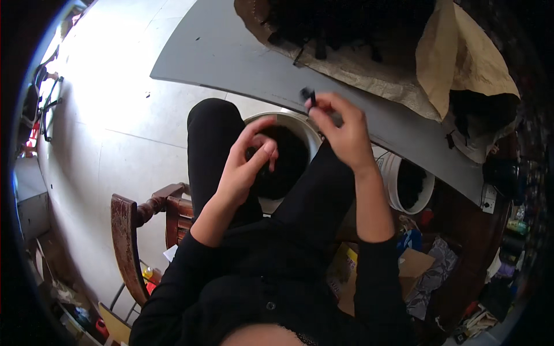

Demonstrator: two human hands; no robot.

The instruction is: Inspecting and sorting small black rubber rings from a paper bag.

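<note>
My right hand (346, 130) is raised by the edge of the grey table, its thumb and fingers closed on a small black part (309, 96). The exact kind of that part is too small and blurred to tell. My left hand (245, 161) hovers over the white bucket (314, 130) between my knees, its fingers loosely curled and apart, with nothing visible in them. Dark contents (288, 164) fill the bucket's inside; single pieces cannot be made out. A tan sack (369, 86) lies open on the table, with a heap of black pieces (346, 29) in it.
The grey tabletop (231, 57) slants across the front. Below its right end stands a second white bucket (392, 184) with black contents. A wooden chair (124, 230) is at my left; a cardboard box (415, 265) and a grey patterned cloth (433, 265) lie at my right.
</note>
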